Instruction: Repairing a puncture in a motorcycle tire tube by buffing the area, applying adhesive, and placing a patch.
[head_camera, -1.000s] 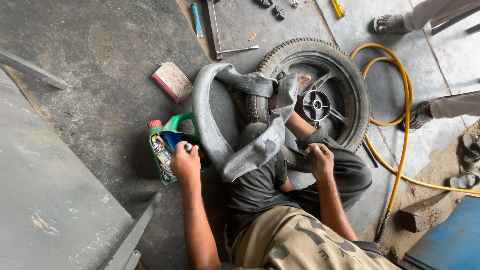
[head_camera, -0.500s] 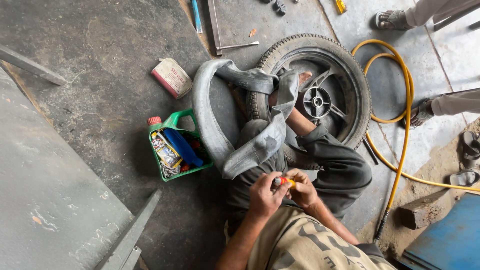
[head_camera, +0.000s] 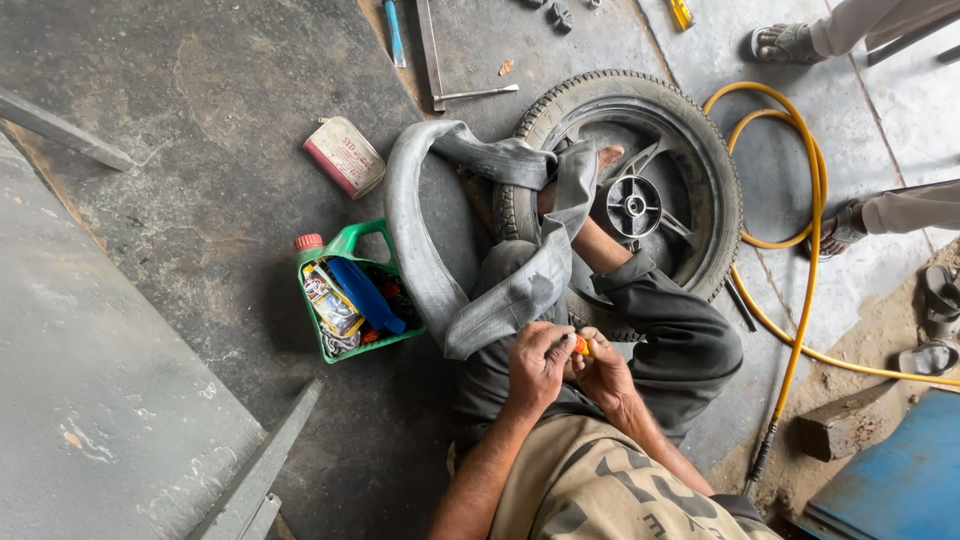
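While both hands (head_camera: 570, 365) pinch sm. orange item (head_camera: 580, 346) | green cut jug (head_camera: 352, 290) L, red cap | flat red/cream tin (head_camera: 344, 156) beyond

We looked down on a dark, stained concrete floor (head_camera: 200, 120) that filled the upper left and middle of the frame. At the lower left lay a grey slab (head_camera: 90, 400) with a metal bar (head_camera: 255, 480) along its edge, and another bar (head_camera: 60, 130) crossed the left edge. Toward the upper right the floor turned to paler paved slabs (head_camera: 780, 170). At the lower right we saw bare dirt (head_camera: 880, 330), a brick (head_camera: 845, 425) and a blue panel (head_camera: 900, 480). Daylight fell flat and even.
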